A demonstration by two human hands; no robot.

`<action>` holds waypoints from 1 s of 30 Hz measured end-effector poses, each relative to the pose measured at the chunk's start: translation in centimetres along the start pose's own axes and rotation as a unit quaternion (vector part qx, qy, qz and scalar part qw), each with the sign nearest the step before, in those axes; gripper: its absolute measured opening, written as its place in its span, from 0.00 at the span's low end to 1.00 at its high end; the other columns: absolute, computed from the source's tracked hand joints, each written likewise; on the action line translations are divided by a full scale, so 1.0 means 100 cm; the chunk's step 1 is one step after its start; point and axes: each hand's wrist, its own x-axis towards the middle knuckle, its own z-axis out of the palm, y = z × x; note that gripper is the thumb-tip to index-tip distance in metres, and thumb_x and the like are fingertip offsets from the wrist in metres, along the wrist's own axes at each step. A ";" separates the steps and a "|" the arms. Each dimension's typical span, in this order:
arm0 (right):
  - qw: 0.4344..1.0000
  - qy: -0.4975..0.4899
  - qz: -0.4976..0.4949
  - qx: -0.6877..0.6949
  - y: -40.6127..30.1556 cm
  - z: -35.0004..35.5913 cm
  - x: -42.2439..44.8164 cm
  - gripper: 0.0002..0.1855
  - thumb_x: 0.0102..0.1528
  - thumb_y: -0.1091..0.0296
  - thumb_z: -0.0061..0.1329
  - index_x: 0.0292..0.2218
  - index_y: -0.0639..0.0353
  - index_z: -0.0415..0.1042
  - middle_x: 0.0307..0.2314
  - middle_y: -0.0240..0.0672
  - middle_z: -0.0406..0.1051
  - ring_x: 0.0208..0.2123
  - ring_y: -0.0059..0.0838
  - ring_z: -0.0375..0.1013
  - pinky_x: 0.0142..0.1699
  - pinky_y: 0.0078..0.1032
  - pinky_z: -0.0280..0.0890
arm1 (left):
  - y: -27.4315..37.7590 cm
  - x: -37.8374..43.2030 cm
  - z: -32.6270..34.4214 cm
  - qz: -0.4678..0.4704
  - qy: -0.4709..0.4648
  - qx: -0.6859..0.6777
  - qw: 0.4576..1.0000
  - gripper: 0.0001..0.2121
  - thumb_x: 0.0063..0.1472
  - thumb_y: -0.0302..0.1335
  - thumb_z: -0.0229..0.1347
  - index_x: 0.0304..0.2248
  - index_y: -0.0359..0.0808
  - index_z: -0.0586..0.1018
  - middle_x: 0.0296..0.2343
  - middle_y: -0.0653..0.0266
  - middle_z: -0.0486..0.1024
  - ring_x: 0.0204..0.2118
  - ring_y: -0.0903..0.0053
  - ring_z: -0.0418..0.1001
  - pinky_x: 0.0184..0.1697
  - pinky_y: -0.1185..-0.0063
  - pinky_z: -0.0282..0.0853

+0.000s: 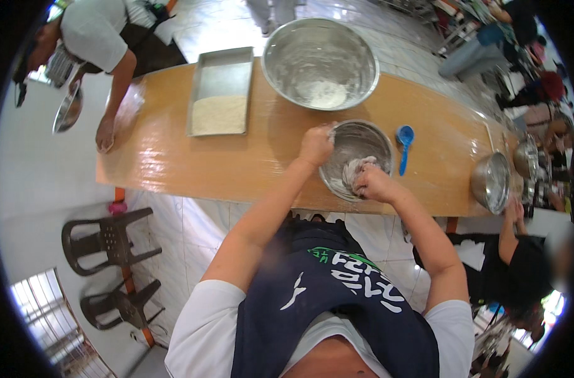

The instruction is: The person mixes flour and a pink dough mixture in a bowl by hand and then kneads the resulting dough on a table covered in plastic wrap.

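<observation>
My left hand grips the left rim of a small stainless steel mixing bowl, with whitish residue about its fingertips. Inside that bowl, at its lower right, my right hand is closed on a crumpled whitish mass. Whether this is cloth or dough cannot be made out. Smears of white coat the bowl's inner wall. Behind it stands a larger steel bowl with white powder at the bottom. A blue measuring scoop lies on the table to the right.
A rectangular metal pan holds pale, flour-like powder on the plastic-covered wooden table. At left a co-worker's hand touches the table. Another steel bowl stands near a person's hands at right. Dark plastic chairs stand lower left.
</observation>
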 end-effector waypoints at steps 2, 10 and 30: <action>0.994 -0.028 0.084 -0.066 0.000 -0.019 -0.006 0.02 0.36 0.73 0.44 0.18 0.60 0.67 0.23 0.44 0.65 0.32 0.42 0.64 0.37 0.34 0.60 | -0.002 -0.002 0.002 0.011 0.016 -0.004 1.000 0.13 0.45 0.22 0.47 0.34 0.33 0.74 0.29 0.50 0.71 0.31 0.60 0.69 0.35 0.71 0.65; 0.977 0.085 -0.025 -0.192 -0.050 -0.030 0.020 0.05 0.40 0.74 0.43 0.23 0.59 0.69 0.26 0.40 0.67 0.29 0.39 0.68 0.35 0.30 0.64 | 0.009 -0.002 -0.003 -0.013 0.010 -0.002 1.000 0.14 0.45 0.21 0.47 0.35 0.34 0.73 0.30 0.51 0.71 0.33 0.59 0.69 0.37 0.72 0.64; 0.928 0.048 0.364 0.064 0.000 0.031 0.027 0.23 0.46 0.53 0.42 0.34 0.68 0.66 0.31 0.54 0.66 0.36 0.47 0.66 0.41 0.35 0.59 | 0.015 -0.009 0.004 -0.065 0.049 -0.018 0.997 0.12 0.44 0.20 0.47 0.32 0.32 0.74 0.30 0.52 0.72 0.33 0.61 0.69 0.37 0.74 0.64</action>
